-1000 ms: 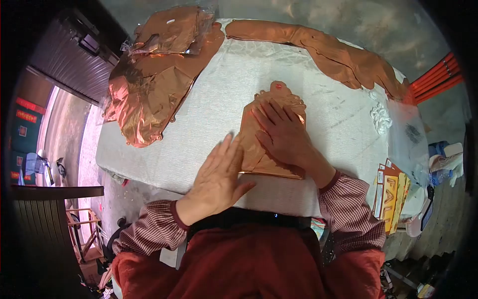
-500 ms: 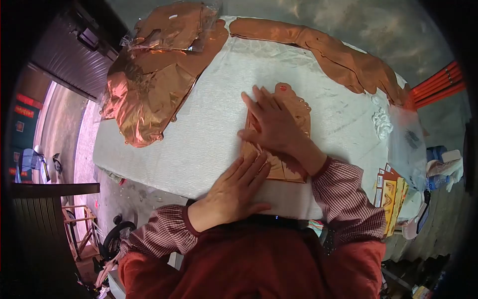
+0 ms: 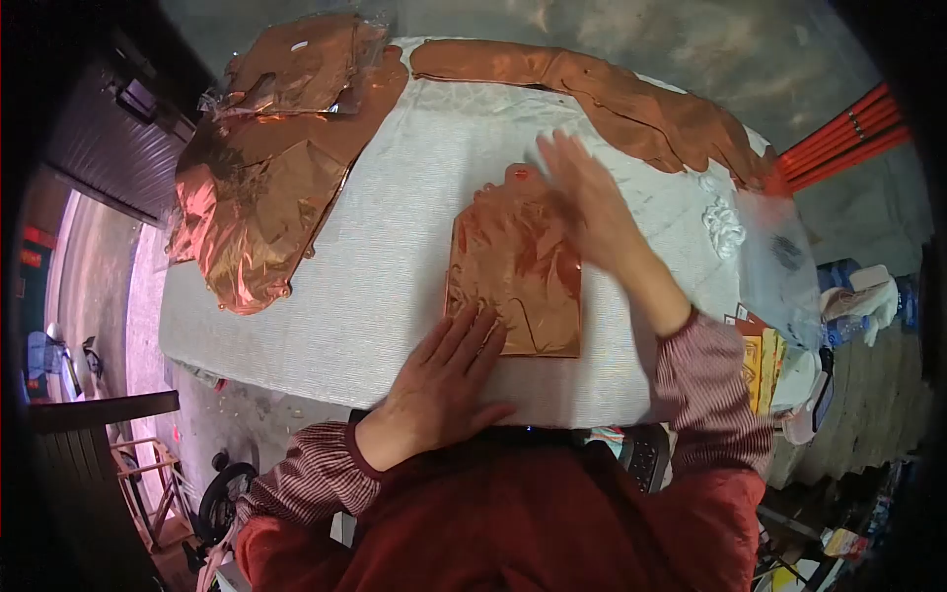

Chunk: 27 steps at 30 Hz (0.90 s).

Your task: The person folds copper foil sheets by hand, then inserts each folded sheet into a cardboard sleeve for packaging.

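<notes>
Right hand [image 3: 592, 202] lifted off the foil balloon [image 3: 515, 271], fingers spread, grasping nothing; left hand [image 3: 449, 380] slid onto its corner, pressing flat.

Two bare hands were counted, the left [image 3: 439, 380] and the right [image 3: 592, 202]. One folded copper foil sheet [image 3: 518, 281] lay on one white-covered table [image 3: 395, 247]. Two heaps of copper foil pieces were counted, one far left [image 3: 266, 168], one far right [image 3: 631, 99].

Copper foil sheet [image 3: 518, 271]; white textured table cover [image 3: 395, 257]; red-white striped sleeves [image 3: 710, 395].
</notes>
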### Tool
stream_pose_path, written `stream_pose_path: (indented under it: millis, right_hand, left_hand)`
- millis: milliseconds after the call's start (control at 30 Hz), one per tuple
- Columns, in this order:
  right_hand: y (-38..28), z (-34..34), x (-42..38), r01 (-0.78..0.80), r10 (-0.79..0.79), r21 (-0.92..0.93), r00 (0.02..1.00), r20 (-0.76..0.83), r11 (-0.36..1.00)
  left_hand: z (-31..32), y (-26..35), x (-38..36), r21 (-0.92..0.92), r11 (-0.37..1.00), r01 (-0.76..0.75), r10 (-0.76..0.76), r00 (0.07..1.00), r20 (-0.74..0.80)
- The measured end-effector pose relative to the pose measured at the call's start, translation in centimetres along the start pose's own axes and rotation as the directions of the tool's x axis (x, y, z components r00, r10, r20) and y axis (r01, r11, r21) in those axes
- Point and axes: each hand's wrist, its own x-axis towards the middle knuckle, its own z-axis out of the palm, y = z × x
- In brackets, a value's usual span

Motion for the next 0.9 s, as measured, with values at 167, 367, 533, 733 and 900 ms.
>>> stream_pose_path:
  millis: [167, 367, 533, 733, 900]
  right_hand:
    - [-5.5, 0.7, -6.4, 0.138, -0.133, -0.01, 0.968, 0.214, 0.99]
    - [-5.8, 1.7, -7.3, 0.101, -0.096, -0.01, 0.97, 0.225, 0.995]
    - [-5.7, 1.6, -7.2, 0.067, -0.076, 0.047, 0.971, 0.226, 0.997]
    - [-3.3, 0.8, -6.3, -0.009, 0.025, -0.077, 0.977, 0.212, 0.997]
    - [1.3, 1.3, -6.8, -0.26, 0.231, -0.283, 0.964, -0.131, 0.923]
  left_hand:
    - [-0.1, 0.2, 0.1, 0.036, 0.999, -0.011, 0.011, 1.0, 0.001]
    - [0.1, -4.1, 3.8, 0.092, 0.994, -0.055, 0.067, 0.989, -0.129]
    - [0.1, -6.0, 6.0, 0.119, 0.993, -0.024, 0.038, 0.992, -0.121]
    - [-0.3, -5.8, 5.9, 0.106, 0.994, 0.027, -0.025, 0.999, -0.02]
    - [-0.1, -5.7, 5.7, 0.127, 0.991, 0.042, -0.035, 0.998, -0.059]
